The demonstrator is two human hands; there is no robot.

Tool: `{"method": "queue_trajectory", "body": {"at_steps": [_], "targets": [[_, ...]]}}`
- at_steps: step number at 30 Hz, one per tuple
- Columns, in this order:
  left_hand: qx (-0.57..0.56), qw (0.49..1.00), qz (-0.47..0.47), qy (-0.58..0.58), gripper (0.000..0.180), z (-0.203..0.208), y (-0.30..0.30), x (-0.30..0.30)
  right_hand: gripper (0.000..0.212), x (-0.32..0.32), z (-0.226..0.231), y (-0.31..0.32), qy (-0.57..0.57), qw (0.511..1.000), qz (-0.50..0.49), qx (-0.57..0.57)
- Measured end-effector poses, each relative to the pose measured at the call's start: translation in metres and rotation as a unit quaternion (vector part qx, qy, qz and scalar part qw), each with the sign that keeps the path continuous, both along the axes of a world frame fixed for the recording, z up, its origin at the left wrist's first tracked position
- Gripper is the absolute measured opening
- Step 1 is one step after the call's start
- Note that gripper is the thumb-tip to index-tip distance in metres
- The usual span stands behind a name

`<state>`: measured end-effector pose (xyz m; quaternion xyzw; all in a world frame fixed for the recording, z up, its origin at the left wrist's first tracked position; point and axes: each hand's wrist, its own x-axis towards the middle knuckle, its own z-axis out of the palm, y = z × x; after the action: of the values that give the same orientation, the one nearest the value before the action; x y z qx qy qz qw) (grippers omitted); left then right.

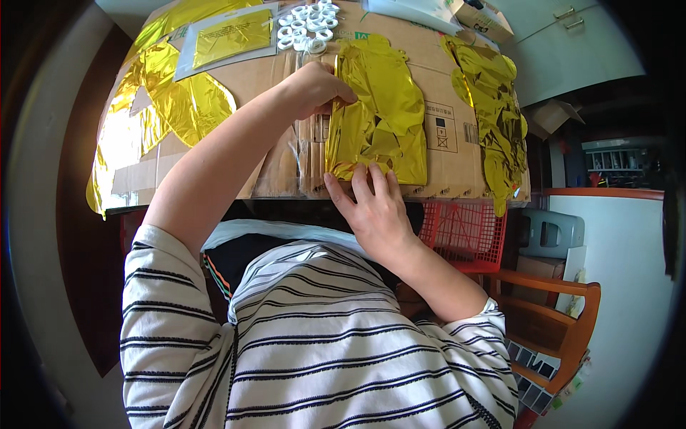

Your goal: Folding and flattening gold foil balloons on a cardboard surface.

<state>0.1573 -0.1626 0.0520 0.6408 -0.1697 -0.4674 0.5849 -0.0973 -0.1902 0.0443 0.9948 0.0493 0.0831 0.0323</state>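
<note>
A flat, uninflated gold foil balloon (379,107), folded to a long shape, lies on the cardboard in front of me. My left hand (318,89) is at its upper left edge, thumb on top of the foil and fingers curled, pinching that edge. On its lower edge rests my right hand (375,207), fingers spread and lying over the foil. Another crumpled gold foil balloon (493,114) is to the right, hanging slightly over the front edge. More gold foil (193,104) spreads over the left side.
The cardboard work surface (279,168) ends just before my body. A clear packet (232,39) with gold foil inside lies at the back left, beside a cluster of small white rings (309,27). Below right are a red plastic basket (464,236) and a wooden chair (572,329).
</note>
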Motion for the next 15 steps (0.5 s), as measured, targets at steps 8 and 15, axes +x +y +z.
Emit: {"method": "queue_trajectory", "body": {"at_steps": [8,15], "targets": [[-0.098,0.994,-0.040,0.033,0.028,0.000,0.003,0.004,0.057,0.000,-0.001,0.000,-0.009,1.000,-0.001,0.002],[-0.049,0.979,-0.028,-0.194,0.050,-0.012,0.000,0.014,0.056,0.001,-0.001,0.000,-0.014,1.000,-0.002,-0.005]]}}
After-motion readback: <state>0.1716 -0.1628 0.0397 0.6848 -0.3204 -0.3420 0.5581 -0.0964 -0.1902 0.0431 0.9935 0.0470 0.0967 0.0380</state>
